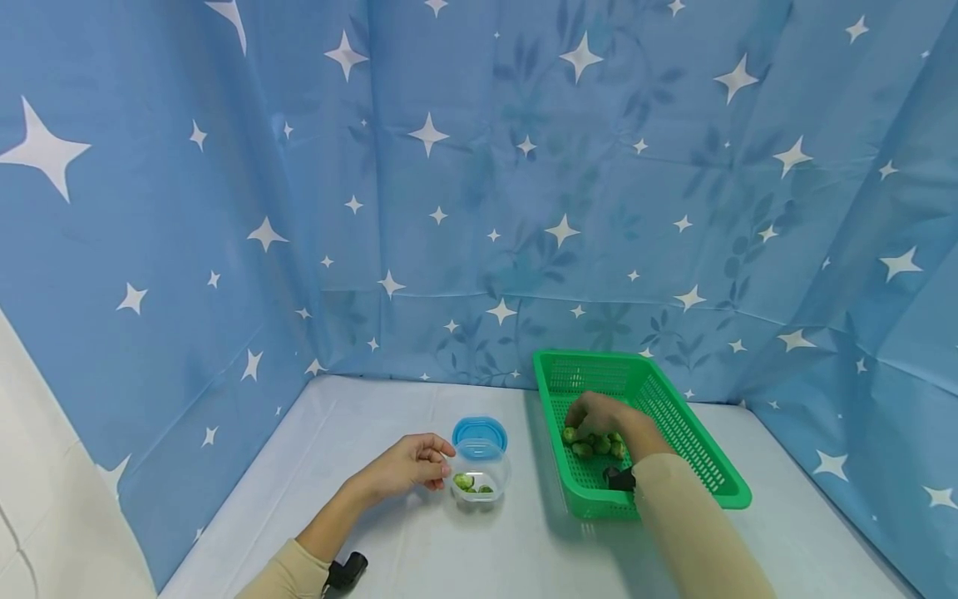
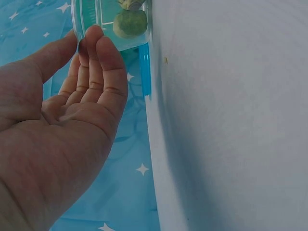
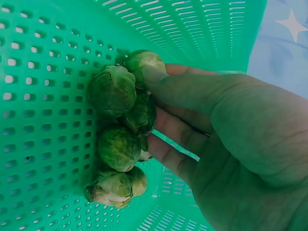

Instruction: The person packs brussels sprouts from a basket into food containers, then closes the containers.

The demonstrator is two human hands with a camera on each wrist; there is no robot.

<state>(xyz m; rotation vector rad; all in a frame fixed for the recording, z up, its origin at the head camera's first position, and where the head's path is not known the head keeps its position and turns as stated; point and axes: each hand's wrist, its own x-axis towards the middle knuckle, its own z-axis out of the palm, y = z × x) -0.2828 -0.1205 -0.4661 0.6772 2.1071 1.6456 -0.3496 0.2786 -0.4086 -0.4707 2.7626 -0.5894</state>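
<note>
The right hand [image 1: 599, 413] reaches down into the green basket [image 1: 692, 424] on the right side of the table [image 1: 419, 549]. Its thumb and fingers pinch one sprout [image 3: 144, 65], with the thumb tip pressed on the near face and a finger behind. That sprout is the leftmost of the pile, low in the basket and directly under the fingertips. The other sprouts [image 3: 119, 147] lie against it and extend to the right, below the palm. A darker one sits next to the fingers, and two paler ones lie at the pile's right end.

The left hand [image 1: 410, 463] is at the left side of the clear tub [image 1: 499, 474], holding no sprout. Its fingers are loosely bent, with the thumb apart, and their tips come right up to the tub's wall; I cannot tell how firmly they touch it. The tub stands upright, left of the basket and well apart from it. Two green pieces [image 1: 464, 482] rest on its floor, just right of the left fingertips.

A blue lid [image 1: 480, 429] lies just beyond the tub, on its far side, partly seen through the clear plastic. Beige sleeves [image 1: 692, 520] cover both forearms, and each wrist carries a black camera [image 1: 346, 572]. A blue curtain [image 1: 479, 183] with white stars hangs along the far edge and both sides.
</note>
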